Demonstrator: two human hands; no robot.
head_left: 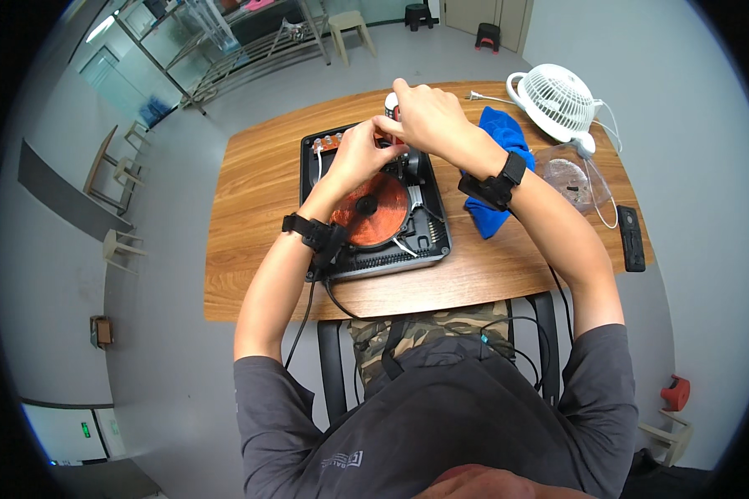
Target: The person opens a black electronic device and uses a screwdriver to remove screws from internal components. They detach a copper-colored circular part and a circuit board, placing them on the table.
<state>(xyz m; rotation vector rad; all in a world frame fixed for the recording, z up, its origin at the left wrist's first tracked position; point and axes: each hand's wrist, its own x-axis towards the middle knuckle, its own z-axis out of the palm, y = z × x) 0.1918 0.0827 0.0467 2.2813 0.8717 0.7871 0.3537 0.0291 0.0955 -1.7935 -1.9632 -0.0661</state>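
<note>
One black casing (391, 267) holds a copper coil (374, 224).

Table (254, 208): appliance housing (391, 264) upon it, coil (383, 214) inside. Left hand (361, 156), right hand (433, 121): above housing's far part. Cloth (501, 129): right of housing. Fan (558, 96): table's far right (bowl (551, 170) just before it). Bar (632, 239): right edge. Stool (349, 25): floor behind table.

Around your wood-grain table (254, 191), a grey floor (166, 333) runs to pale walls (641, 50); beyond, you see a metal rack (310, 27), a beige stool (349, 22), two dark stools (488, 33) and a beige door (503, 18).
</note>
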